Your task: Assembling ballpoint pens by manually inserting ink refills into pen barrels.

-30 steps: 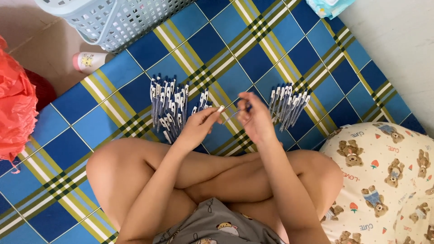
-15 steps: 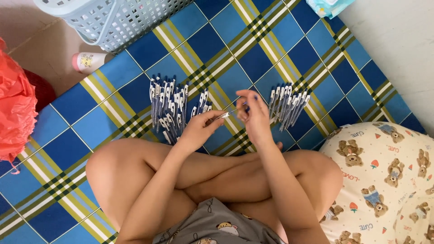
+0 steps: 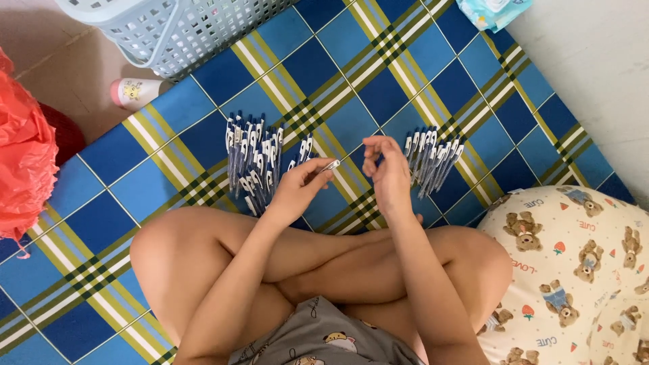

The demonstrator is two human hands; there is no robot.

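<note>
I sit cross-legged on a blue, yellow and green checked mat (image 3: 318, 61). My left hand (image 3: 297, 190) grips one pen (image 3: 323, 168), tip pointing right. Just apart from that tip, my right hand (image 3: 385, 172) is raised with fingers curled and pinched; whether it holds some small part I cannot tell. A large pile of blue and white pens (image 3: 255, 159) lies on the mat left of my left hand. A smaller pile of similar pens (image 3: 431, 157) lies right of my right hand.
A pale blue plastic basket (image 3: 182, 27) stands at the top left, with a small white and pink bottle (image 3: 135, 92) lying beside it. A red-orange bag (image 3: 23, 155) is at the left edge, a bear-print pillow (image 3: 574, 263) at the lower right, a light blue packet (image 3: 493, 10) at the top.
My hands have drawn slightly apart. The pen stays in my left hand while my right hand has lifted off its tip and moved a little to the right.
</note>
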